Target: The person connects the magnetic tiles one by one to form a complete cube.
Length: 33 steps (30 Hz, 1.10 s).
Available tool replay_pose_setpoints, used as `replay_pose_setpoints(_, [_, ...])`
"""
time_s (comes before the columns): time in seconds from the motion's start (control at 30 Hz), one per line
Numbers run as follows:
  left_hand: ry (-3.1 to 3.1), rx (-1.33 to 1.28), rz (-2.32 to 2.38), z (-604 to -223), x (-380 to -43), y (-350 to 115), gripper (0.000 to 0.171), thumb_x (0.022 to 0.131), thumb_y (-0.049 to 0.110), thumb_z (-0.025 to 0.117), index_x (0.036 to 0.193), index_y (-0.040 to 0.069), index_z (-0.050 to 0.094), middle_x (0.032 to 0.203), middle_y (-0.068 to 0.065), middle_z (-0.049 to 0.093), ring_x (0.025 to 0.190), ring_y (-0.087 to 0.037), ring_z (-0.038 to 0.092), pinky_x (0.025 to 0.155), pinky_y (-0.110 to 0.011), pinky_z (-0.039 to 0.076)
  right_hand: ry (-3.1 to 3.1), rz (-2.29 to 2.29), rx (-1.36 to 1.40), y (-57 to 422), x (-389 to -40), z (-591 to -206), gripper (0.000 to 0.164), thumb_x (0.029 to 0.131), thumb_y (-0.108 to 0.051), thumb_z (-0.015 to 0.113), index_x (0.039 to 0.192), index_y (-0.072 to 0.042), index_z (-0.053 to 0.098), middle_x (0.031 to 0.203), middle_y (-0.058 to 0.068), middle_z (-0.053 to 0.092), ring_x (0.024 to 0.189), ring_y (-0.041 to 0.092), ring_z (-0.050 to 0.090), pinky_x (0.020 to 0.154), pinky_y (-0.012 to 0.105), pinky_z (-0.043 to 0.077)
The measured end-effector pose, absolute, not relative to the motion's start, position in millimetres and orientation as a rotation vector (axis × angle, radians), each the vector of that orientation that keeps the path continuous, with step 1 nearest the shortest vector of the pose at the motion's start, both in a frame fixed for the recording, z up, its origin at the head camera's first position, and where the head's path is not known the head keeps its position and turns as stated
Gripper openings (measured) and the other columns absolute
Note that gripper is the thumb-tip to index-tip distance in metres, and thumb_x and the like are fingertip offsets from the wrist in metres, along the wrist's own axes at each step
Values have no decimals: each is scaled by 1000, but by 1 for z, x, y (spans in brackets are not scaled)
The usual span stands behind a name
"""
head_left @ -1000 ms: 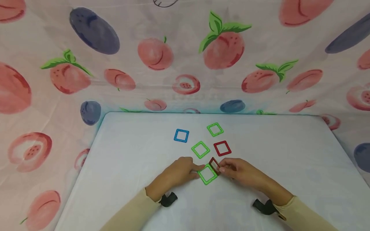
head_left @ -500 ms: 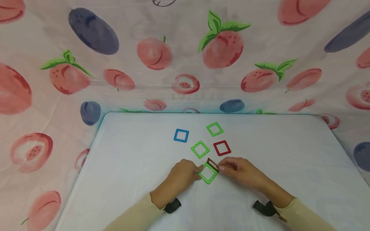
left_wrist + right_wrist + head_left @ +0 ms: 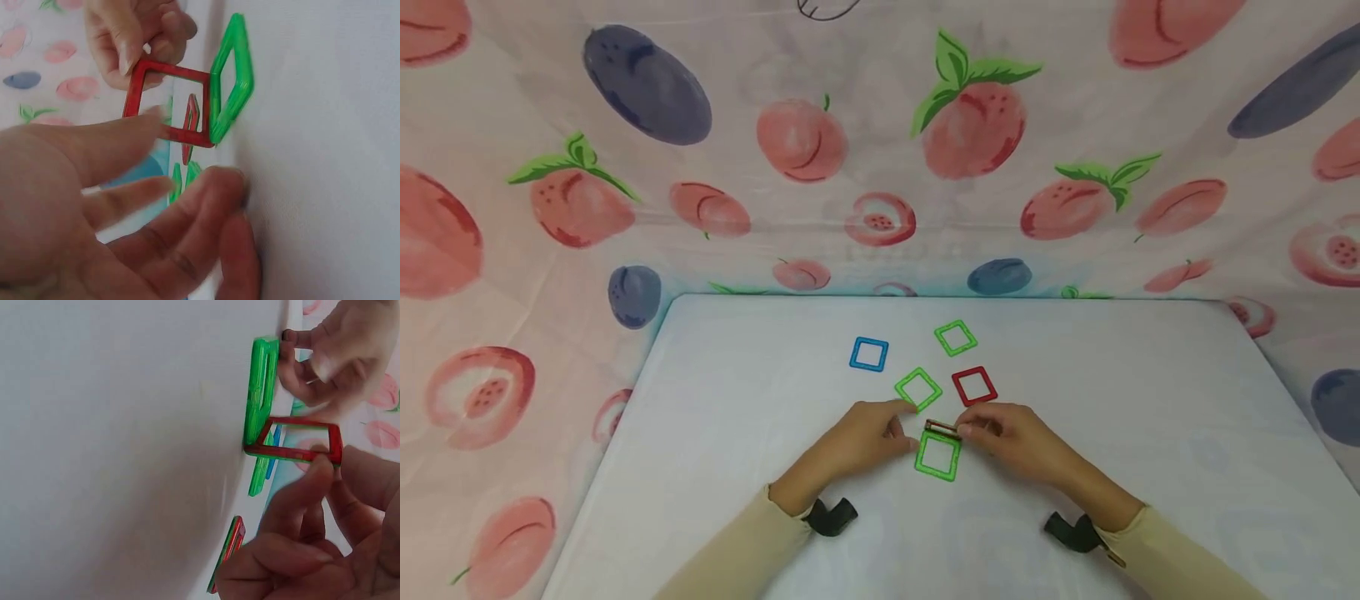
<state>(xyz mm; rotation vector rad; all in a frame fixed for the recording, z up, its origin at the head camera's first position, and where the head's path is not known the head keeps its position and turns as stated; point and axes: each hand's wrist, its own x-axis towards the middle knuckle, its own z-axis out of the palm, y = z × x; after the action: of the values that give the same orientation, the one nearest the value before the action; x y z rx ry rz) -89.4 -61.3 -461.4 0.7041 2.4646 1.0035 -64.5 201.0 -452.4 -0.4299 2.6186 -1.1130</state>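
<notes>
Pinching the upright red frame between thumb and fingers of the right hand, just below and right of centre in the head view. Meeting the joined green frame there, edge to edge along its top side, and standing up from it. Turned, since a second ago, from a diamond slant to nearly square with the picture's bottom edge; swung along with it, the upright red frame, from the upper right side to the top, now showing only as a narrow strip. Judging from that, more a re-aiming of the pair than a new joining, with a seam apparently intact. Reaching in from the left with a relaxed left hand, thumb and fingers apart, grasping nothing; cannot tell whether touching the joined green frame's left edge or only just beside it. Lying higher in the picture on the white table, with no clear shift: a green diamond frame near the left fingertips, a flat red frame right of it, a blue frame to the upper left and a far green frame above.
</notes>
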Motion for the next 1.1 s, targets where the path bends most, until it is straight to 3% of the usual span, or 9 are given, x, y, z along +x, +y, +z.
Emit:
replay_pose_setpoints(0.13, [2360, 721, 1100, -459, -98, -67, 39, 104, 35, 60, 140, 21, 61, 89, 3, 69, 78, -6, 61, 76, -27, 50, 2607, -1099, -495, 198, -69, -451, 11, 98, -30, 69, 106, -23, 74, 91, -10, 68, 83, 10, 56, 72, 24, 48])
replay_pose_setpoints(0.3, [2321, 714, 1124, -460, -102, -69, 27, 107, 42, 52, 118, 27, 72, 77, 3, 64, 71, -6, 58, 71, -26, 47, 2610, -1090, -505, 192, -73, -451, 9, 99, -27, 69, 106, -24, 74, 90, -10, 66, 83, 11, 56, 72, 24, 48])
replay_pose_setpoints(0.53, [2261, 700, 1111, -461, -101, -69, 31, 107, 43, 52, 107, 23, 75, 69, 6, 56, 63, -6, 53, 62, -24, 41, 2596, -1126, -432, 185, -76, -450, 7, 98, -22, 70, 105, -23, 73, 89, -7, 65, 85, 15, 56, 73, 25, 48])
replay_pose_setpoints(0.83, [2240, 719, 1083, -458, -99, -69, 30, 105, 43, 55, 107, 24, 77, 87, 3, 73, 77, -7, 62, 70, -25, 47, 2664, -1119, -348, 193, -85, -454, 17, 101, -27, 67, 115, -18, 73, 90, -4, 71, 80, 12, 62, 75, 27, 51])
replay_pose_setpoints(1.1, [2231, 707, 1074, -458, -98, -72, 29, 105, 44, 55, 110, 25, 77, 91, 5, 73, 82, -7, 60, 74, -27, 47, 2890, -909, -374, 220, -103, -460, 16, 89, -13, 78, 105, -9, 75, 81, -3, 63, 77, 14, 57, 71, 30, 49])
